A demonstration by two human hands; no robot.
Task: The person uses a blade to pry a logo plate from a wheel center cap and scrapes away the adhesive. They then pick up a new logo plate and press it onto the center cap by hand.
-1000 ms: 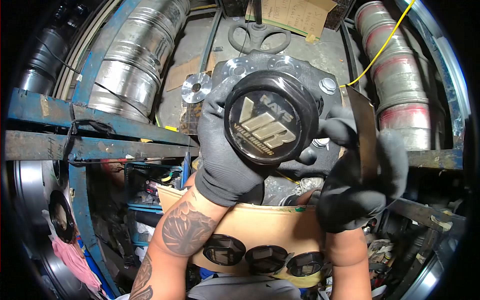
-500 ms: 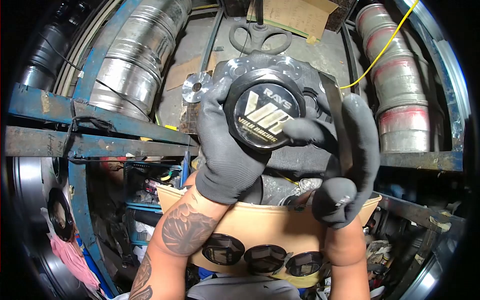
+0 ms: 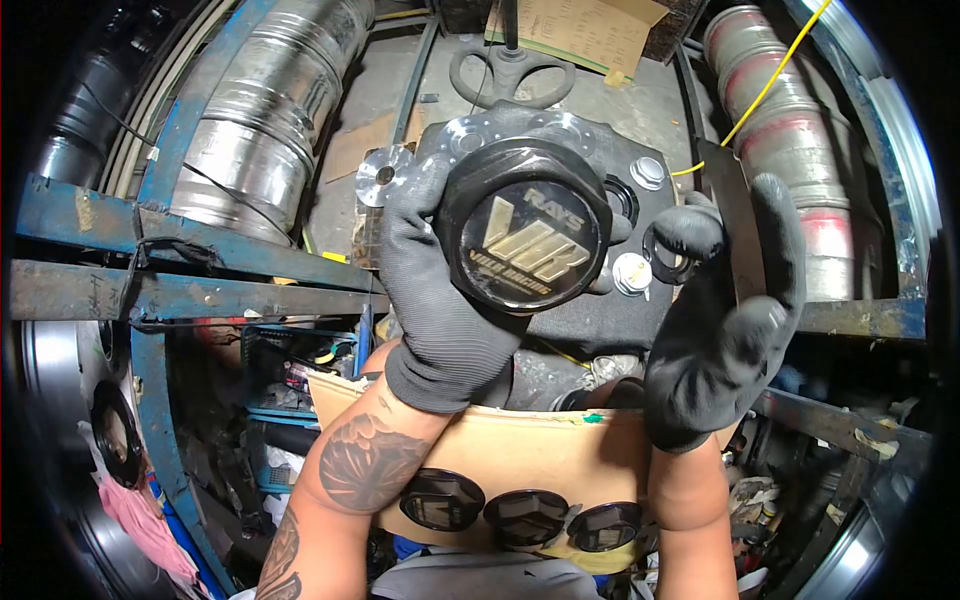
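My left hand (image 3: 440, 300), in a dark grey work glove, grips a black hexagonal wheel center cap (image 3: 525, 240). Its round face, turned up toward me, bears "RAYS" and large gold lettering. To the right, my gloved right hand (image 3: 735, 310) is raised apart from the cap, with a long dark flat strip (image 3: 738, 220) held between thumb and fingers. What the strip is made of I cannot make out. Below my wrists, several similar black caps (image 3: 530, 517) sit along a cardboard box (image 3: 560, 450).
Beyond the cap, a dark cloth-covered surface (image 3: 590, 325) carries metal discs (image 3: 384, 176), black rings (image 3: 622, 200) and silver caps (image 3: 632, 272). Stacked metal wheels stand left (image 3: 250, 150) and right (image 3: 775, 130) on blue racks (image 3: 200, 290). A yellow cord (image 3: 770, 85) hangs at right.
My right hand has moved away from the cap's face to the right, taking the strip with it. The cap has tilted slightly in my left hand.
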